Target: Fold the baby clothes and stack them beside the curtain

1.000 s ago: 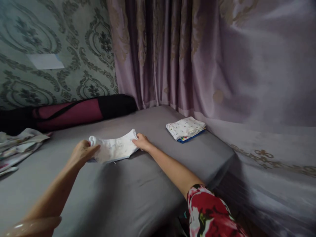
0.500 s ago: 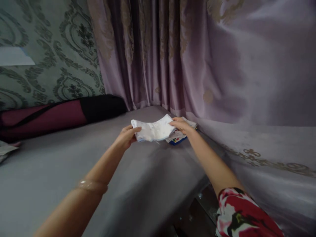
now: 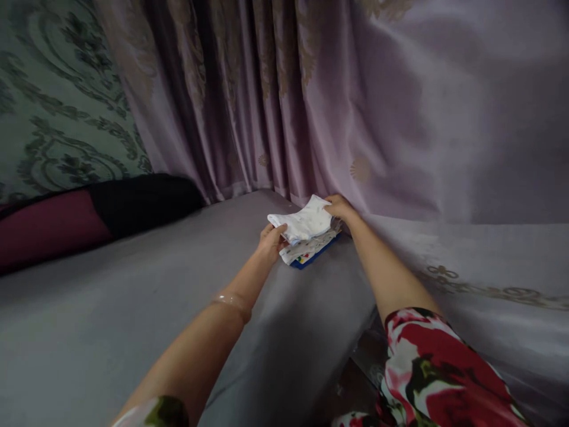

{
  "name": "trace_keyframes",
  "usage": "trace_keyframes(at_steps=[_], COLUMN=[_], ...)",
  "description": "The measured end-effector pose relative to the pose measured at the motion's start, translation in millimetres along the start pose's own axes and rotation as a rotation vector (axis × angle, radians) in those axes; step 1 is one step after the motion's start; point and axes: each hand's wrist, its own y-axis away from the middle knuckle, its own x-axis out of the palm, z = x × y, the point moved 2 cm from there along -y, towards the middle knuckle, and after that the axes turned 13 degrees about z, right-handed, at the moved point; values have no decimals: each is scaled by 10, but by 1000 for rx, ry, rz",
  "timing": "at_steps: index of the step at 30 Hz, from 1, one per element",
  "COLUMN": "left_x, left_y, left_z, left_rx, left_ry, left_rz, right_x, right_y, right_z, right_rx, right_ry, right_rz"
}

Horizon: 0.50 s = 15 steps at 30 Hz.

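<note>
A folded white cloth (image 3: pixel 306 220) with faint small marks is stretched between my two hands. My left hand (image 3: pixel 272 238) pinches its left end, thumb on top. At the far right end, my right hand (image 3: pixel 341 209) grips it with the fingers partly hidden behind the cloth. Just beneath lies a small stack of folded cloths (image 3: pixel 306 250), a pale patterned one above a blue one with coloured spots. The held cloth hangs over this stack; whether its underside touches the stack at the right I cannot tell.
A grey sheet covers the bed (image 3: pixel 146 296). Along the wall at left lies a long maroon and black bag (image 3: pixel 106 207). Purple curtains (image 3: pixel 275 107) hang behind and to the right, close to my right hand. Dark floor (image 3: pixel 351 379) shows past the bed's edge.
My hands have carried the white cloth rightward, from beside the stack to over it. The camera view has turned right, and more of the stack shows under the cloth.
</note>
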Motion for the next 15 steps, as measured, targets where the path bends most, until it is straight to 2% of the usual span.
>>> trace_keyframes(at_steps=[5, 13, 15], left_x=[29, -108, -149], left_y=[-45, 13, 20], left_z=[142, 240, 264], left_rx=[-40, -64, -27], left_ry=[21, -39, -103], left_rz=[-16, -79, -117], right_x=[23, 202, 259], right_y=[-104, -157, -136], right_z=[-115, -315, -368], right_rx=[-28, -35, -17], right_ry=[70, 122, 133], right_rz=[-33, -49, -60])
